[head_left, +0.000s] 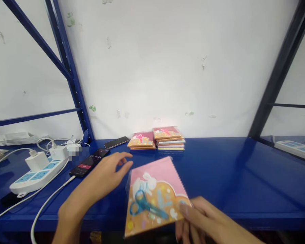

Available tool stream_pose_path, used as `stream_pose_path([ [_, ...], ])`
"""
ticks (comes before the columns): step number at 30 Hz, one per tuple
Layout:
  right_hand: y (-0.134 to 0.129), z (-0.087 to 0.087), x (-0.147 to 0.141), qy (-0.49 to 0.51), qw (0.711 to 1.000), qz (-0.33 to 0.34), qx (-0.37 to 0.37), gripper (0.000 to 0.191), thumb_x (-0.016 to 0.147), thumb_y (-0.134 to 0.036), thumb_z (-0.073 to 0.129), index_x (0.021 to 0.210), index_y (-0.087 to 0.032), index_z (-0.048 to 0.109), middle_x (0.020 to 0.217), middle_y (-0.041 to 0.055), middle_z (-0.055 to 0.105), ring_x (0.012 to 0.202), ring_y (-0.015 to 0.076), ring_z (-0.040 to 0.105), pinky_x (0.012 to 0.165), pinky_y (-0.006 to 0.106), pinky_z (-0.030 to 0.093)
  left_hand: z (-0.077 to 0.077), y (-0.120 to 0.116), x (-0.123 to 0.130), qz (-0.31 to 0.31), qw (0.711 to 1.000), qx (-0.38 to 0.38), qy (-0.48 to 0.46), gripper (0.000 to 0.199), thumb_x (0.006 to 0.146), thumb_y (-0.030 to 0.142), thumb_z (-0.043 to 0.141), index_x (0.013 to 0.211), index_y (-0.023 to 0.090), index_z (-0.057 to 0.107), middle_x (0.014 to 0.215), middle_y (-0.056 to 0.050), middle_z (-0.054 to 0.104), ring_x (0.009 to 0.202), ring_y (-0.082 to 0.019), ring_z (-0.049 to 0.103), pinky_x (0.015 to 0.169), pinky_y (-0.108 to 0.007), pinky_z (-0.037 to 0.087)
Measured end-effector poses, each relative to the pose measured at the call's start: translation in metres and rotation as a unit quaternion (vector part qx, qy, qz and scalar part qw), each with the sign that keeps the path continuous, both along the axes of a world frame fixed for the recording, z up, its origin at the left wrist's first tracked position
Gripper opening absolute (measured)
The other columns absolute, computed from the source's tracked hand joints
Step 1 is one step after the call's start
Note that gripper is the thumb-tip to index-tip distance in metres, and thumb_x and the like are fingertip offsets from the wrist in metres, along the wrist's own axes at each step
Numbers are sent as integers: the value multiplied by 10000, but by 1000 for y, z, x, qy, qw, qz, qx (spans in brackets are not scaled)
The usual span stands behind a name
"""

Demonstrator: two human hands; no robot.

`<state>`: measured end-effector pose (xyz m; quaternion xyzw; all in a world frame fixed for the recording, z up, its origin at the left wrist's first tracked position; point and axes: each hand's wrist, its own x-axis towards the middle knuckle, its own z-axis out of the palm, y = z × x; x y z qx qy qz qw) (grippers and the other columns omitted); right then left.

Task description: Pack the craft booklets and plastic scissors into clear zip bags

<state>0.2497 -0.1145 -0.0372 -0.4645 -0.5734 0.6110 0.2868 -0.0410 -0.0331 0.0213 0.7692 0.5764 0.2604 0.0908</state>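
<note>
Looking forward and down, we see a white wall [152, 67] behind a blue metal shelf [231, 176], with two uprights, the left one [71, 78] blue and the right one [279, 74] dark. Over the shelf, we hold one pink-and-orange packet [155, 198] in a clear sleeve, tilted, with blue scissors [147, 206] showing on its front; we cannot tell if they are printed or real. Our right hand [200, 220] comes in from the lower right and grips the packet's lower right corner, its fingers [190, 211] clamped on the sleeve. Our left hand [101, 176] reaches across from the lower left, palm down, just beside the packet without touching it, its fingers [124, 166] spread apart. Two white power strips sit on the shelf, one at the left [38, 176] and one at the far right [295, 149]. Against the wall stand two stacks of packets, a lower one [141, 140] and a taller one [169, 138] just to its right. Two phones lie left of them: one with a lit screen [88, 162] and one dark [117, 142]. Two white chargers [37, 161] are plugged into the left strip, with white cables [51, 200] trailing away.
</note>
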Motion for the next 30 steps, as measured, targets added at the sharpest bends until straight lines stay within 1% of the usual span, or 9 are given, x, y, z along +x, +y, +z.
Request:
stream_pose_path([
  [3,39,28,-15,45,994,71,69,636,913,-716,523,820,-120,724,704,64,702,426,73,507,395,194,366,10,-3,-33,72,997,22,-7,526,922,619,454,1232,253,670,1142,-80,745,1046,-303,671,921,-406,496],
  [6,96,45,-37,98,983,74,133,514,969,-584,553,857,-120,745,771,69,724,456,58,501,396,177,338,15,-10,-60,91,996,-17,-12,550,908,679,448,1263,306,641,1193,-50,734,1026,-287,686,896,-389,510],
  [8,138,50,-56,146,979,58,128,443,1009,-492,543,875,-125,753,797,63,722,490,52,493,422,170,348,15,-12,-70,102,995,-18,-12,547,899,694,459,1263,327,635,1229,-34,723,1047,-279,683,907,-378,508],
  [12,211,41,-87,190,981,-3,36,356,1035,-407,527,878,-160,731,747,41,682,510,71,501,440,165,393,17,-14,-67,101,994,-25,-13,573,893,701,446,1267,308,630,1201,-38,731,1028,-280,688,894,-373,513],
  [15,242,21,-96,172,984,-31,22,382,1073,-365,430,882,-167,696,689,29,636,483,81,501,430,168,413,20,-17,-53,86,995,-43,-3,601,894,688,420,1255,266,648,1096,-57,754,969,-284,698,859,-370,522],
  [19,251,2,-91,128,988,-60,59,423,1095,-273,303,897,-158,659,679,25,630,495,78,535,473,159,461,20,-21,-44,76,995,-58,12,577,904,654,430,1281,278,650,1224,-56,724,989,-277,694,838,-355,526],
  [25,235,5,-89,-14,979,-49,198,439,1069,-241,302,938,-149,710,656,34,663,525,94,589,525,184,492,13,-19,-44,59,997,-47,28,517,932,584,436,1287,287,667,1206,-56,739,1014,-272,697,874,-353,526],
  [28,226,9,-78,-122,942,-50,308,385,1028,-340,444,867,-162,745,701,75,711,626,163,656,600,260,525,11,-17,-43,55,997,-45,34,515,931,576,443,1290,283,668,1173,-55,751,1007,-269,701,862,-347,528],
  [30,224,12,-61,-198,893,-76,398,347,1003,-392,498,918,-172,753,887,133,755,877,261,696,770,360,543,9,-15,-43,49,997,-50,35,503,937,571,443,1295,292,661,1196,-49,744,1036,-266,695,884,-345,520],
])
